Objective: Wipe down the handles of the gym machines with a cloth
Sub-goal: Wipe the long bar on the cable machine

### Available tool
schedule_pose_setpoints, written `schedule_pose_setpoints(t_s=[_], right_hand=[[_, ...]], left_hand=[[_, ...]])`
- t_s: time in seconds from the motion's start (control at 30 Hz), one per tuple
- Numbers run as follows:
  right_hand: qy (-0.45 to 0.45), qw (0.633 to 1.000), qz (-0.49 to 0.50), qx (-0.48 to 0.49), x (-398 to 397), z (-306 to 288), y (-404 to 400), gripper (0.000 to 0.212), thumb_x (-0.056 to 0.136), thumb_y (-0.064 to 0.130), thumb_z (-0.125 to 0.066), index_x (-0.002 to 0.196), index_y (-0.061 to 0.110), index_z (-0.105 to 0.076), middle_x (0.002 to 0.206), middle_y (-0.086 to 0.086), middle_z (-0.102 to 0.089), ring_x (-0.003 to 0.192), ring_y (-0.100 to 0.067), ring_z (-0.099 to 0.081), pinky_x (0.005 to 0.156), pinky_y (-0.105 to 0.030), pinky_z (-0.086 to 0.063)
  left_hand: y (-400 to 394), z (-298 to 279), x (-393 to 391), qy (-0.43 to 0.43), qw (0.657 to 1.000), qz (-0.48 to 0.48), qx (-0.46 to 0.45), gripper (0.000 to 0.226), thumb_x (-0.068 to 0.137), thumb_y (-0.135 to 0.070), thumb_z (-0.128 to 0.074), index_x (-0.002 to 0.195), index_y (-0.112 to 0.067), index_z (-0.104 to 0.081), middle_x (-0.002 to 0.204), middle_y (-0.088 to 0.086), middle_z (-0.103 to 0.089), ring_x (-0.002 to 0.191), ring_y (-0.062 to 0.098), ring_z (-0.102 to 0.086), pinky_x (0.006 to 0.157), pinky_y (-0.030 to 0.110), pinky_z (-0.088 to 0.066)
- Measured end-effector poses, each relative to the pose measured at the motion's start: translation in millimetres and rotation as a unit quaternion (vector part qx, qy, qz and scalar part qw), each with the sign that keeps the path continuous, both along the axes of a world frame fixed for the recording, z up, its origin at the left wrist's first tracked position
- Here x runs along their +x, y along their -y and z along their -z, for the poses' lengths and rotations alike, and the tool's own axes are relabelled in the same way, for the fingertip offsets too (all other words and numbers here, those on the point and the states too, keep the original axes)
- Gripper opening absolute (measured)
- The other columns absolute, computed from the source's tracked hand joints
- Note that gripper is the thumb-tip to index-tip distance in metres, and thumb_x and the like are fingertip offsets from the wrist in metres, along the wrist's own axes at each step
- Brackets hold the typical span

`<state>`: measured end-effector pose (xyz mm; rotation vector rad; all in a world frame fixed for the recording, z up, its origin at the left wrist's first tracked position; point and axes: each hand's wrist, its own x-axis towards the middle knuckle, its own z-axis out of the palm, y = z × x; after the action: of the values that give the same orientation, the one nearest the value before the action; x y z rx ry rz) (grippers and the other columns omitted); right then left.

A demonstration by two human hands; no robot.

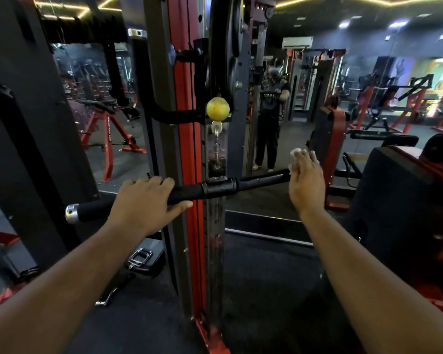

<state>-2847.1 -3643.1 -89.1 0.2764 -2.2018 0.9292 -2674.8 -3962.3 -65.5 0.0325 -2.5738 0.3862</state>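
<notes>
1. Gripping the black bar handle (261, 180) near its chrome-capped left end, the left hand (149, 200) curls fingers over it, thumb underneath.
2. A yellow ball (218, 109) sits above the bar's middle, against the red machine upright (187, 139).
3. The right hand (306, 181) presses a white cloth (296, 152) around the bar's right end.

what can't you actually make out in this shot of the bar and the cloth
- Cloth, head view: only a white bit shows past the right hand; the hand hides the rest.
- Right end of the bar: covered by that hand and the cloth.
- Bar grip under the left hand: hidden by the fingers.
- Person in the mirror: small and blurred.
- Floor attachment: too dark to identify.
</notes>
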Motion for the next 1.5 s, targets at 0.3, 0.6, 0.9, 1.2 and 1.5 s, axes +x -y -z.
schedule_pose_setpoints(t_s=[0.3,0.6,0.9,1.2,1.5], right_hand=[[0.039,0.991,-0.121,0.038,50,20,69,0.049,0.098,0.001,-0.051,0.142,0.02,-0.054,0.147,-0.002,-0.055,0.136,-0.016,-0.051,0.118,-0.043,-0.04],[0.016,0.999,-0.018,-0.026,25,-1,-26,0.049,0.102,0.011,-0.047,0.147,0.03,-0.047,0.15,0.001,-0.051,0.137,-0.016,-0.051,0.113,-0.039,-0.045],[0.011,0.987,-0.154,0.038,72,43,53,0.048,0.106,0.015,-0.044,0.152,0.03,-0.042,0.154,0.004,-0.046,0.131,-0.019,-0.057,0.106,-0.038,-0.052],[0.008,0.992,-0.049,-0.117,30,-7,-37,0.052,0.103,0.009,-0.047,0.15,0.033,-0.046,0.115,0.01,-0.06,0.092,0.008,-0.059,0.088,-0.012,-0.05],[0.085,0.996,0.02,0.027,-16,-8,-44,0.038,0.103,0.01,-0.049,0.139,0.02,-0.056,0.129,-0.009,-0.063,0.113,-0.026,-0.065,0.099,-0.037,-0.051]], left_hand=[[-43,-20,-14,0.019,0.999,-0.022,-0.021,0.061,0.09,-0.083,-0.014,0.096,-0.03,-0.043,0.069,-0.01,-0.049,0.055,0.006,-0.045,0.048,0.028,-0.034],[-54,-10,-5,0.023,0.999,-0.011,0.022,0.064,0.088,-0.086,-0.014,0.093,-0.03,-0.044,0.065,-0.009,-0.05,0.052,0.004,-0.04,0.047,0.026,-0.027],[-64,-6,-12,0.02,0.999,-0.006,0.041,0.066,0.088,-0.085,-0.012,0.095,-0.029,-0.047,0.068,-0.009,-0.053,0.057,0.006,-0.05,0.047,0.027,-0.034],[-68,2,-10,0.027,0.997,-0.014,0.069,0.069,0.088,-0.087,-0.011,0.093,-0.029,-0.05,0.067,-0.008,-0.056,0.057,0.008,-0.053,0.048,0.028,-0.04],[-73,-3,-10,0.038,0.995,-0.008,0.094,0.066,0.087,-0.087,-0.013,0.088,-0.031,-0.048,0.068,-0.009,-0.057,0.058,0.006,-0.051,0.047,0.025,-0.033]])
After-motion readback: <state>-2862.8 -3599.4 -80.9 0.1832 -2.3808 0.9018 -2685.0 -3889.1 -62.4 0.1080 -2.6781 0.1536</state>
